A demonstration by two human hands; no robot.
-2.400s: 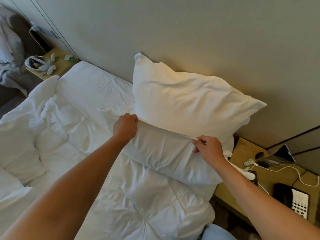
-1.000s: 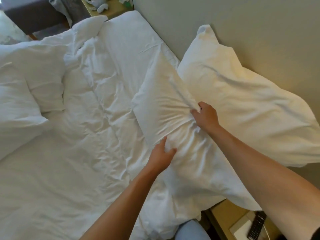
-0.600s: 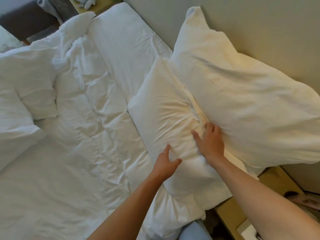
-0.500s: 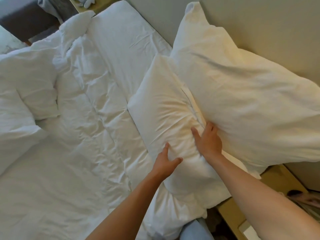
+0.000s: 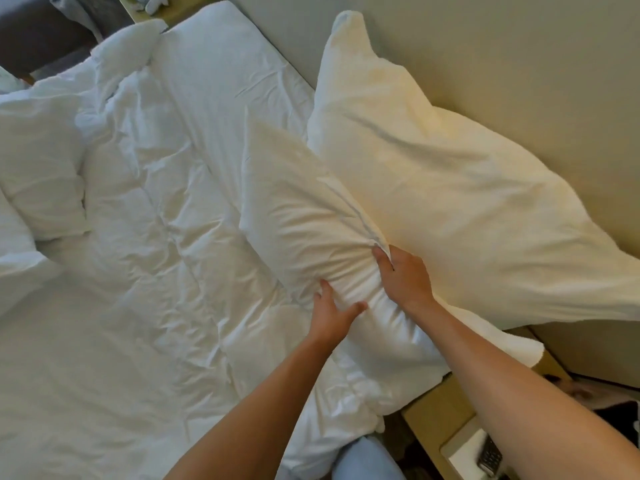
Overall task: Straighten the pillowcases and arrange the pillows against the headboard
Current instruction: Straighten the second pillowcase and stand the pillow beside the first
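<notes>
right hand (image 5: 403, 277) is pinching the front pillow (image 5: 311, 230) seam, left hand (image 5: 334, 315) is cupping its near side; should be tugging evenly, keeping it snug against the back pillow (image 5: 450, 188).

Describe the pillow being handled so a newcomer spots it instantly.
Start at the beige headboard; a large pillow leans upright against it. The front pillow lies just before that one on the bed. Unlike its neighbour, its fabric bunches where the left hand and right hand grip it.

Soft warm light; wide-angle edge distortion
</notes>
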